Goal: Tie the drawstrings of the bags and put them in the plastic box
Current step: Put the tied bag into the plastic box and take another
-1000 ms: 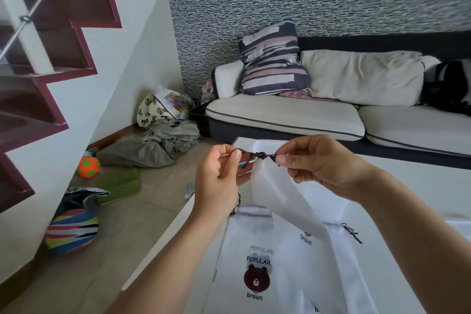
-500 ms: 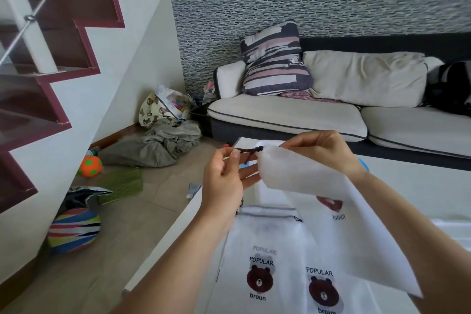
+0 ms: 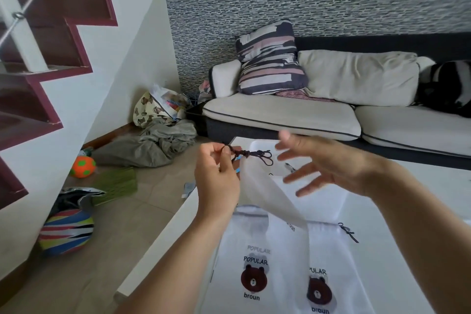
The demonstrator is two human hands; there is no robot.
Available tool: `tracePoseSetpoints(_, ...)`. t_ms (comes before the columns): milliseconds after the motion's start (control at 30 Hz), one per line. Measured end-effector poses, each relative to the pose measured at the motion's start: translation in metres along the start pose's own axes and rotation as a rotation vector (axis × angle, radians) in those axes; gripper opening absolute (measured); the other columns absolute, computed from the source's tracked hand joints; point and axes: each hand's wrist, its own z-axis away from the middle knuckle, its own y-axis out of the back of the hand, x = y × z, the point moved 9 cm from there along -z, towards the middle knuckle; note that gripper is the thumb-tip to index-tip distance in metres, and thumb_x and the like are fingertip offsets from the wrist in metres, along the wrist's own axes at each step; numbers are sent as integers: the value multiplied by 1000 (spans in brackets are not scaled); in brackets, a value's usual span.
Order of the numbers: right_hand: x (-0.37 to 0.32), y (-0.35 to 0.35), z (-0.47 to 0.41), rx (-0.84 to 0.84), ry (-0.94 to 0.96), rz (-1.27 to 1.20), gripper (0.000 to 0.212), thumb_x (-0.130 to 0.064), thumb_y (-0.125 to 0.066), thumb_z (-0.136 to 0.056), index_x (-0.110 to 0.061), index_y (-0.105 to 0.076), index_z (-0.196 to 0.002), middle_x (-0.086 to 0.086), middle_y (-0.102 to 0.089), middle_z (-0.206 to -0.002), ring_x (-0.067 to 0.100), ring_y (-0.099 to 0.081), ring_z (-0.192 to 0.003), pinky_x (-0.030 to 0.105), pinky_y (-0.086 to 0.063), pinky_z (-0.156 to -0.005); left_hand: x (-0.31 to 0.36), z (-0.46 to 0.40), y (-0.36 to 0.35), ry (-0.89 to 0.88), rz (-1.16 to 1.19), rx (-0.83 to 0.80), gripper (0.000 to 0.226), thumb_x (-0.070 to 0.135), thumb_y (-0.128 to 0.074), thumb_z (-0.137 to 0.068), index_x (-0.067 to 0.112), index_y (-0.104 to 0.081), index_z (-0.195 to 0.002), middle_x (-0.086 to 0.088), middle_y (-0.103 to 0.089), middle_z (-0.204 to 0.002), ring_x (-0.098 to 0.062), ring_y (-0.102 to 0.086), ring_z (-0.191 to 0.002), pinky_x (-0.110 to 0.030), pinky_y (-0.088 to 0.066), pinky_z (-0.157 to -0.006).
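My left hand (image 3: 216, 176) pinches the dark brown drawstring (image 3: 251, 154) of a white drawstring bag (image 3: 265, 194), which hangs from it above the white table (image 3: 163, 245). The string shows a knot just right of my fingers, with loose loops beyond. My right hand (image 3: 323, 163) hovers beside the string with fingers spread, touching nothing. Two more white bags with a brown bear print lie flat on the table below, one at the left (image 3: 254, 283) and one at the right (image 3: 328, 275). A clear plastic box (image 3: 257, 144) sits on the table behind my hands, mostly hidden.
A cream sofa (image 3: 280, 115) with a striped cushion (image 3: 270, 58) stands beyond the table. On the floor at the left lie a grey cloth heap (image 3: 147, 145), an orange ball (image 3: 82, 166), a striped ball (image 3: 66, 231) and a green mat (image 3: 117, 181). Stairs (image 3: 51, 33) rise at the far left.
My right hand has let go of the bag's top and opened, moving right. The bag has dropped and now hangs from the string in my left hand alone.
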Motion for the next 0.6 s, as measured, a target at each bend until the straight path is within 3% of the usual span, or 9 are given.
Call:
tracePoseSetpoints(100, 9, -23, 9, -140, -142, 474, 89, -67, -82, -63, -35, -48, -139, -9, -60, -130, 15, -65, -109, 35, -61, -85, -7, 0, 1, 59, 79, 105, 18, 18, -50, -104, 30, -52, -90, -7, -69, -98, -19, -70, -84, -50, -59, -81)
tracePoseSetpoints(167, 14, -25, -4, -70, -99, 487, 42, -41, -81, -80, -27, -64, -117, -2, -67, -110, 21, -70, -98, 35, -63, -77, -15, 2, -6, 175, 205, 119, 17, 19, -50, -104, 28, -53, -90, -7, -69, -100, -20, -70, -87, -47, -57, -82)
tracePoseSetpoints(200, 12, -18, -12, 43, -45, 476, 12, -26, -76, -85, -22, -69, -94, 1, -69, -91, 25, -71, -86, 31, -63, -70, -17, 2, -13, 220, 275, 87, 15, 19, -51, -104, 27, -53, -92, -7, -69, -104, -21, -70, -94, -47, -56, -84)
tracePoseSetpoints(267, 3, 21, -16, 379, 73, 583, 23, -10, -67, -84, -16, -61, -62, 3, -58, -59, 30, -61, -64, 19, -52, -51, -13, 4, -28, 222, 353, -22, 10, 16, -52, -103, 26, -52, -103, -3, -67, -117, -15, -67, -106, -40, -56, -90)
tracePoseSetpoints(300, -8, 43, -9, 582, 154, 650, 28, -7, -64, -83, -13, -54, -57, 4, -51, -52, 32, -52, -59, 24, -44, -46, -8, 4, -33, 169, 309, -85, 16, 15, -54, -102, 26, -50, -113, 2, -64, -122, -10, -64, -111, -33, -53, -93)
tracePoseSetpoints(367, -34, 79, 14, 945, 306, 742, 22, -5, -59, -84, -4, -51, -63, 15, -48, -57, 39, -41, -61, 36, -39, -51, -3, 1, -42, 42, 84, -219, 35, 18, -59, -99, 24, -47, -131, 9, -56, -131, -7, -56, -121, -23, -43, -96)
tracePoseSetpoints(433, -48, 96, 18, 1088, 358, 854, 12, -4, -54, -84, -3, -54, -72, 17, -51, -64, 42, -41, -63, 39, -38, -54, -15, -2, -56, -74, -299, -369, 44, 22, -63, -96, 21, -49, -137, 10, -52, -134, -8, -49, -126, -19, -35, -97)
tracePoseSetpoints(500, -40, 99, -11, 1046, 244, 964, 10, -1, -53, -81, -7, -58, -76, 14, -58, -73, 39, -47, -66, 35, -39, -57, -32, 0, -68, -183, -625, -494, 48, 25, -65, -93, 16, -51, -138, 5, -53, -140, -14, -47, -131, -19, -33, -98)
tracePoseSetpoints(600, 12, 88, -86, 690, -24, 1134, 14, -1, -55, -88, -11, -65, -88, 13, -67, -98, 36, -58, -81, 34, -44, -67, -57, 9, -83, -246, -864, -672, 60, 30, -64, -93, 15, -42, -148, -3, -36, -158, -23, -34, -145, -33, -32, -115)
